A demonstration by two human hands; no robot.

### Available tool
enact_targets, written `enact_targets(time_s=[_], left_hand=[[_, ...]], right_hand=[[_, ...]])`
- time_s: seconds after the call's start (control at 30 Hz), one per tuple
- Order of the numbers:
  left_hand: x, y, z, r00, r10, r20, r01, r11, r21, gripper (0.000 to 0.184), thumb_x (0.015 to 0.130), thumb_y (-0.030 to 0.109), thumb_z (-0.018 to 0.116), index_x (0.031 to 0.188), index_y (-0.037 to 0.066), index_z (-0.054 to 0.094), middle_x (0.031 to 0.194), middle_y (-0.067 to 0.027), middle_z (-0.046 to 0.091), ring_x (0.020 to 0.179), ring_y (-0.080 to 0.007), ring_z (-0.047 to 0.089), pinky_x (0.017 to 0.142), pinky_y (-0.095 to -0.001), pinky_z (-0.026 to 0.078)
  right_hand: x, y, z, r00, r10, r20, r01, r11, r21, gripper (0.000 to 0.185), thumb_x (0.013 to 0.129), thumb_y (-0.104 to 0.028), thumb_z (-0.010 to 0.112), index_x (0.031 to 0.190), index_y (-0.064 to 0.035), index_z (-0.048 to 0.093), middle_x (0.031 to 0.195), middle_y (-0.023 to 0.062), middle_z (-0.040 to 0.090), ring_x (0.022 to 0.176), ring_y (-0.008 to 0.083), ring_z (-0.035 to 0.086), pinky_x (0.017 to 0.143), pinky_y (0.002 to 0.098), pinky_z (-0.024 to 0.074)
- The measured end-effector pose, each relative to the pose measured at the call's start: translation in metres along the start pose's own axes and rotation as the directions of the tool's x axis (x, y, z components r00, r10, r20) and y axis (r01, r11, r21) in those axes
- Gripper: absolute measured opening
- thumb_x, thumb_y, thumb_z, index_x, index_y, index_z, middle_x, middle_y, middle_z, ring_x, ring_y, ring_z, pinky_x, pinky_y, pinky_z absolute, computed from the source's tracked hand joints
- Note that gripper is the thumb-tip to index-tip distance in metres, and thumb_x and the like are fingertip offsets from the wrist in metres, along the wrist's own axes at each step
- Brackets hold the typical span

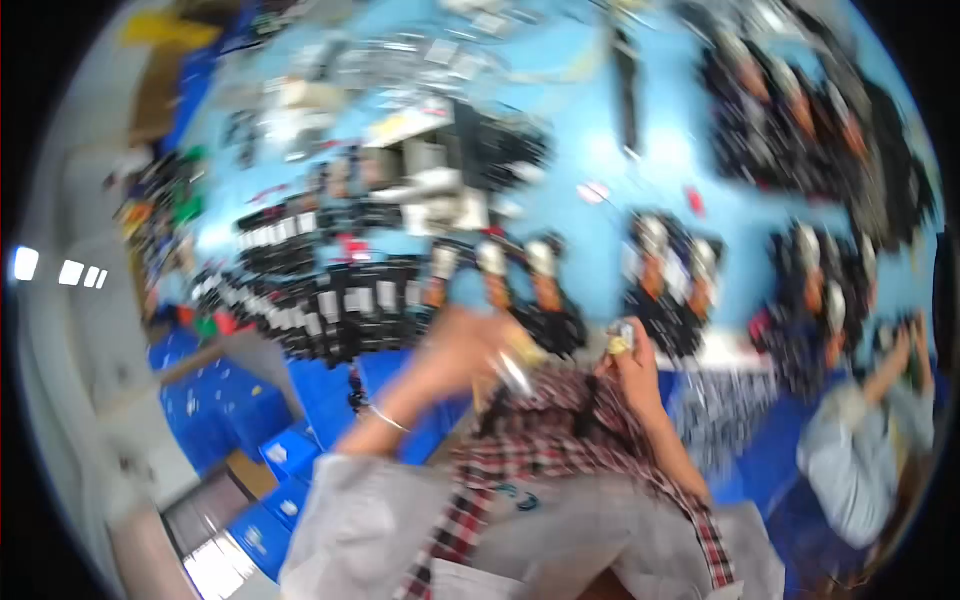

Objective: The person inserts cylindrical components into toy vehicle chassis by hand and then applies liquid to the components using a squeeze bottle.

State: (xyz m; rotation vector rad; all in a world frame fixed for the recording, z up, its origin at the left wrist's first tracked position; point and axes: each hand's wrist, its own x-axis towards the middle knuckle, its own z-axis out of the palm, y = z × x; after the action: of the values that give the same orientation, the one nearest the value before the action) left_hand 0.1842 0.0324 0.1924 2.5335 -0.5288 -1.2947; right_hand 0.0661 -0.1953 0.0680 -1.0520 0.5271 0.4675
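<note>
My left hand [455, 350], blurred by motion, is raised near the table's front edge, its fingers beside a pale yellowish and silvery item [522, 366] too smeared to make out. My right hand [635, 365] is closed around a small metallic and yellowish part [621, 340] in front of my checked apron [560, 420]. Just beyond both hands, dark bundles with white and orange tops [543, 275] lie on the light blue table [570, 130]. A row of black pieces with white labels [360, 300] runs off to the left.
Blue bins [215, 400] stand at the lower left. A white and dark box-like device [430, 170] sits mid-table. More dark bundles [780, 130] lie at the right. Clear bags [720, 415] are at the front edge. A co-worker [860, 450] in light clothing is at the lower right.
</note>
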Motion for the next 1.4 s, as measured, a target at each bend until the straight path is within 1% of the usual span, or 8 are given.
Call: enact_targets(time_s=[0.03, 0.17, 0.3, 0.4, 0.53, 0.63, 0.8, 1.4], left_hand=[[-0.015, 0.009, 0.046, 0.982, 0.016, 0.187, 0.124, 0.694, -0.709, 0.019, 0.072, 0.006, 0.054, 0.089, 0.004, 0.062, 0.083, -0.0076, 0.062, 0.077, -0.0166, 0.058, 0.068, -0.0299, 0.047], [-0.038, 0.031, 0.085, 0.815, 0.558, -0.155, -0.291, 0.163, -0.943, 0.032, 0.086, 0.027, 0.054, 0.103, 0.0, 0.052, 0.093, -0.0047, 0.059, 0.08, -0.0137, 0.055, 0.071, -0.0274, 0.044], [-0.057, 0.014, 0.077, 0.825, 0.529, -0.201, -0.189, -0.079, -0.979, 0.037, 0.086, 0.027, 0.054, 0.111, 0.002, 0.045, 0.092, -0.0028, 0.057, 0.077, -0.0127, 0.054, 0.065, -0.0269, 0.044], [-0.028, -0.011, 0.089, 0.965, 0.227, -0.134, -0.14, 0.01, -0.99, 0.036, 0.086, 0.024, 0.054, 0.113, 0.003, 0.041, 0.088, -0.0021, 0.056, 0.076, -0.0111, 0.053, 0.061, -0.0258, 0.043], [0.039, -0.024, 0.094, 0.878, -0.353, -0.324, -0.055, 0.597, -0.8, 0.033, 0.083, 0.015, 0.053, 0.11, 0.0, 0.041, 0.085, -0.0135, 0.056, 0.075, -0.0212, 0.056, 0.062, -0.0303, 0.044], [0.077, -0.013, 0.115, 0.807, -0.369, -0.461, -0.076, 0.709, -0.701, 0.036, 0.083, 0.014, 0.052, 0.112, -0.003, 0.04, 0.086, -0.0178, 0.054, 0.079, -0.0291, 0.055, 0.067, -0.0349, 0.044], [0.081, -0.016, 0.131, 0.716, -0.353, -0.603, -0.169, 0.75, -0.639, 0.043, 0.082, 0.013, 0.052, 0.117, -0.007, 0.037, 0.094, -0.0229, 0.05, 0.09, -0.0388, 0.05, 0.075, -0.0417, 0.041], [0.096, -0.018, 0.121, 0.799, -0.245, -0.549, -0.159, 0.795, -0.586, 0.039, 0.077, 0.015, 0.055, 0.11, -0.006, 0.046, 0.097, -0.0224, 0.053, 0.094, -0.0366, 0.051, 0.078, -0.0397, 0.041]], right_hand=[[0.03, 0.016, 0.01, 0.997, -0.081, 0.017, 0.082, 0.993, -0.088, 0.022, 0.084, -0.021, 0.052, 0.101, -0.0085, 0.049, 0.072, -0.0016, 0.046, 0.055, 0.0049, 0.042, 0.046, 0.0178, 0.0308], [0.09, 0.017, 0.042, 0.994, -0.103, 0.045, 0.111, 0.965, -0.239, 0.024, 0.087, -0.024, 0.048, 0.104, -0.0071, 0.052, 0.07, -0.0036, 0.045, 0.057, 0.0017, 0.038, 0.047, 0.0172, 0.0265], [0.101, 0.005, 0.043, 0.996, 0.02, -0.091, -0.037, 0.981, -0.193, 0.032, 0.087, -0.023, 0.048, 0.114, -0.0053, 0.048, 0.074, -0.0034, 0.047, 0.06, 0.0027, 0.04, 0.049, 0.0181, 0.0294], [0.109, 0.009, 0.037, 0.993, 0.021, -0.113, -0.041, 0.983, -0.177, 0.033, 0.088, -0.019, 0.046, 0.117, -0.0032, 0.046, 0.077, -0.0022, 0.05, 0.059, 0.0052, 0.04, 0.051, 0.0191, 0.0303], [0.117, 0.008, 0.036, 0.99, 0.105, -0.09, -0.103, 0.994, 0.026, 0.038, 0.087, -0.016, 0.046, 0.123, -0.0036, 0.041, 0.083, 0.0009, 0.053, 0.061, 0.007, 0.043, 0.053, 0.02, 0.0326], [0.116, 0.013, 0.036, 0.999, -0.026, 0.029, 0.035, 0.916, -0.398, 0.043, 0.087, -0.013, 0.045, 0.127, -0.0012, 0.035, 0.095, 0.006, 0.056, 0.07, 0.008, 0.048, 0.061, 0.0205, 0.0383], [0.116, 0.009, 0.031, 0.999, -0.025, 0.027, 0.027, 0.997, -0.076, 0.046, 0.087, -0.01, 0.045, 0.128, 0.0032, 0.033, 0.103, 0.0086, 0.055, 0.086, 0.0103, 0.051, 0.076, 0.0225, 0.0402], [0.129, 0.03, 0.026, 0.993, -0.045, 0.112, 0.087, 0.908, -0.409, 0.037, 0.089, -0.012, 0.04, 0.121, 0.0063, 0.04, 0.113, 0.0124, 0.052, 0.1, 0.0163, 0.049, 0.087, 0.0276, 0.0374]])
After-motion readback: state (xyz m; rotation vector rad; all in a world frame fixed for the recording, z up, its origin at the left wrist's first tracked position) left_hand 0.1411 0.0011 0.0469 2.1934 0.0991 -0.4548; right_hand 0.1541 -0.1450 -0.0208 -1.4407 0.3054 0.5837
